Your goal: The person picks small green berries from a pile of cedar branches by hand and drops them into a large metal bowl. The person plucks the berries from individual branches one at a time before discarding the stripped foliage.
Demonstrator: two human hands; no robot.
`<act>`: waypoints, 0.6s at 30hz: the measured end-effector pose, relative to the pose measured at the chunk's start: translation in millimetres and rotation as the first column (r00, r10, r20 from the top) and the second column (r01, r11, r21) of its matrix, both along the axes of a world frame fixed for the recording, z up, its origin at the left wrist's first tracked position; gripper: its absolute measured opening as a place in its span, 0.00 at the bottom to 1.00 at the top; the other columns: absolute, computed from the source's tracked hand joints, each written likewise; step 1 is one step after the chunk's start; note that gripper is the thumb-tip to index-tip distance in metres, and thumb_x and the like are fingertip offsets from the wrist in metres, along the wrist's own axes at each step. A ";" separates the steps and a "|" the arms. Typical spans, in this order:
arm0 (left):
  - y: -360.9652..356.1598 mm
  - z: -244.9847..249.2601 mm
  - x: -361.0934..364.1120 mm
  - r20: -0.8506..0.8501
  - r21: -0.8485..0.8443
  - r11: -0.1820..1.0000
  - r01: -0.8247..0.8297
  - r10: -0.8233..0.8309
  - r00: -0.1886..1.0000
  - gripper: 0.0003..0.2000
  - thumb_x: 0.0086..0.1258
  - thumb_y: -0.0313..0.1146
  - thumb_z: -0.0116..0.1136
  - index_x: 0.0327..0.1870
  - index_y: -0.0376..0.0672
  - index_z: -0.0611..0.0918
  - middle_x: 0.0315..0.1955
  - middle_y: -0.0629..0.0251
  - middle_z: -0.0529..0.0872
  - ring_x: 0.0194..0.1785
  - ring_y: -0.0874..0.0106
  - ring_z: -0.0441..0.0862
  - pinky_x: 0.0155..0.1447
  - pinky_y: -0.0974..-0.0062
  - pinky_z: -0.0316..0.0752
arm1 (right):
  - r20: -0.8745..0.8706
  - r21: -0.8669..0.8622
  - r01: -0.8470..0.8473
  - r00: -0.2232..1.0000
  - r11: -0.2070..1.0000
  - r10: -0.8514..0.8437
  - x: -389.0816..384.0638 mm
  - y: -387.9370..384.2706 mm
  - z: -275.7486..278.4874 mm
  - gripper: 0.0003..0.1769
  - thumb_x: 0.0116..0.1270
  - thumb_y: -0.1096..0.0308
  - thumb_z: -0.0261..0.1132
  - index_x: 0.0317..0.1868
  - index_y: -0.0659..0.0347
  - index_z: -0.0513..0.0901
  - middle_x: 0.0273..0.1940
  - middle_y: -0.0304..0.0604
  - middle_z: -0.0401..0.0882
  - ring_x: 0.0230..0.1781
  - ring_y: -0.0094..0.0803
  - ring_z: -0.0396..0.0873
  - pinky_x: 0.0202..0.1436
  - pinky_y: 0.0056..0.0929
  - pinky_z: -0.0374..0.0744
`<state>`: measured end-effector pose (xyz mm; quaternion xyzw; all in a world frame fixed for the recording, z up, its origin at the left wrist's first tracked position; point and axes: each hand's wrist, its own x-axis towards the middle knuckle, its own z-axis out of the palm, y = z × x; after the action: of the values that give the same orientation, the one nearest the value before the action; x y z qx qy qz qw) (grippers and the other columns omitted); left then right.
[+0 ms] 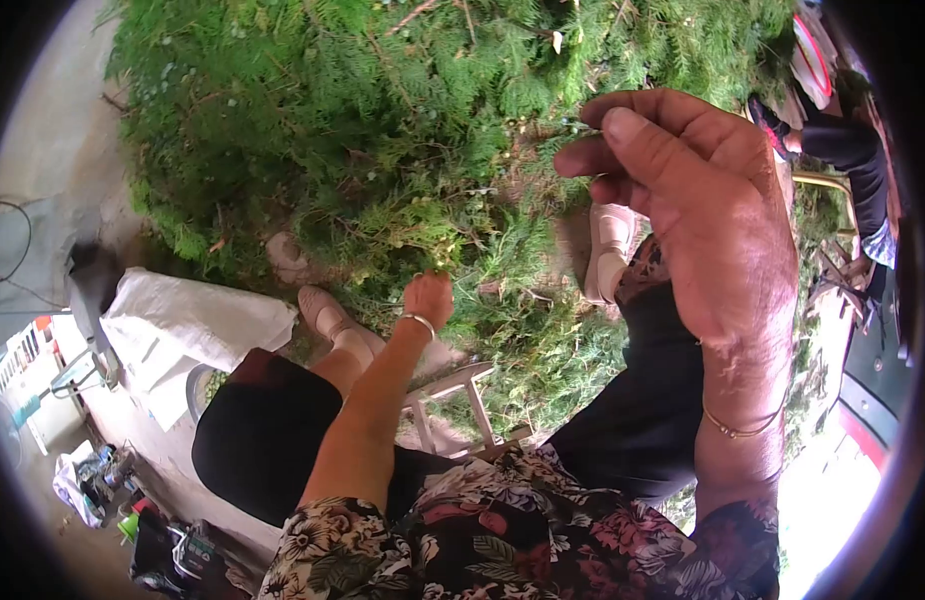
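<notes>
My left hand (429, 298), with a bracelet at the wrist, reaches down to the greenery and is closed on a leafy evergreen sprig (417, 232). Its fingertips are partly hidden by the foliage. Close to the camera, my right hand (697, 185) is raised with thumb and fingers pinched together. Whatever lies between those fingertips is too small to make out. Beyond both hands spreads a big heap of cut evergreen branches (312, 110), some bearing small pale berries or cones.
My shoes (327, 310) stand among the branches, a wooden frame (472, 402) between my legs. White sacking (197, 315) lies on the left, with assorted clutter (92, 480) below it. Another person's dark-clothed leg (842, 145) shows at the upper right.
</notes>
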<state>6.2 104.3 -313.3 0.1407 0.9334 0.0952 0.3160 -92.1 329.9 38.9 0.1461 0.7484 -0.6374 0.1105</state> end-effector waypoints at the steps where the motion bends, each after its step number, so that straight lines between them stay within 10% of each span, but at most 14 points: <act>1: 4.4 -6.4 11.6 -0.099 -0.041 0.999 0.011 -0.015 0.995 0.15 0.54 0.34 0.63 0.40 0.34 0.78 0.37 0.48 0.81 0.48 0.54 0.77 0.48 0.59 0.74 | -0.007 0.001 -0.002 1.000 1.000 0.002 1.3 0.0 -0.3 0.14 0.66 0.69 0.57 0.44 0.74 0.77 0.35 0.48 0.81 0.37 0.29 0.81 0.42 0.23 0.75; 6: 13.9 -15.4 27.7 -0.193 -0.211 0.977 0.031 -0.073 0.979 0.13 0.52 0.31 0.63 0.39 0.38 0.79 0.33 0.48 0.82 0.44 0.57 0.79 0.45 0.60 0.74 | 0.031 -0.012 0.019 0.999 1.000 -0.018 2.2 2.8 -0.3 0.14 0.66 0.69 0.57 0.43 0.74 0.78 0.34 0.48 0.82 0.35 0.29 0.81 0.41 0.20 0.74; 8: 0.8 -25.3 20.2 0.117 0.107 0.978 -0.178 0.165 0.979 0.09 0.55 0.33 0.62 0.32 0.37 0.81 0.35 0.51 0.83 0.39 0.61 0.82 0.42 0.62 0.76 | 0.053 0.045 -0.031 0.998 0.999 0.028 1.4 4.5 0.7 0.13 0.66 0.68 0.58 0.42 0.73 0.78 0.33 0.48 0.83 0.34 0.27 0.81 0.40 0.20 0.74; 10: -14.7 -23.8 3.5 0.008 0.279 0.927 -0.252 0.260 0.966 0.09 0.54 0.32 0.66 0.32 0.36 0.82 0.31 0.52 0.83 0.33 0.66 0.83 0.37 0.65 0.76 | 0.044 0.040 -0.030 0.999 0.999 0.028 1.8 4.7 0.7 0.13 0.66 0.68 0.58 0.41 0.72 0.79 0.32 0.47 0.83 0.34 0.26 0.80 0.40 0.19 0.74; 16: -32.8 61.3 -77.5 0.303 0.568 0.671 -0.477 0.368 0.879 0.07 0.56 0.24 0.64 0.25 0.32 0.77 0.17 0.65 0.76 0.24 0.78 0.75 0.29 0.72 0.74 | -0.052 0.020 -0.061 0.997 0.998 0.062 2.0 2.7 -1.4 0.12 0.65 0.67 0.59 0.39 0.70 0.80 0.30 0.44 0.83 0.30 0.21 0.77 0.37 0.18 0.72; 18: -23.9 90.9 -85.2 0.528 0.599 0.350 -0.721 0.504 0.683 0.09 0.59 0.24 0.61 0.22 0.34 0.74 0.18 0.70 0.72 0.22 0.79 0.70 0.25 0.72 0.70 | -0.081 0.056 -0.068 0.994 0.996 0.073 1.2 4.3 0.9 0.12 0.65 0.67 0.59 0.38 0.70 0.80 0.29 0.44 0.83 0.31 0.21 0.78 0.38 0.18 0.72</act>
<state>-79.0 80.4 -222.4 -0.1148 0.7299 0.6135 0.2787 -91.0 334.1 39.8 0.0960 0.7738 -0.6184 0.0979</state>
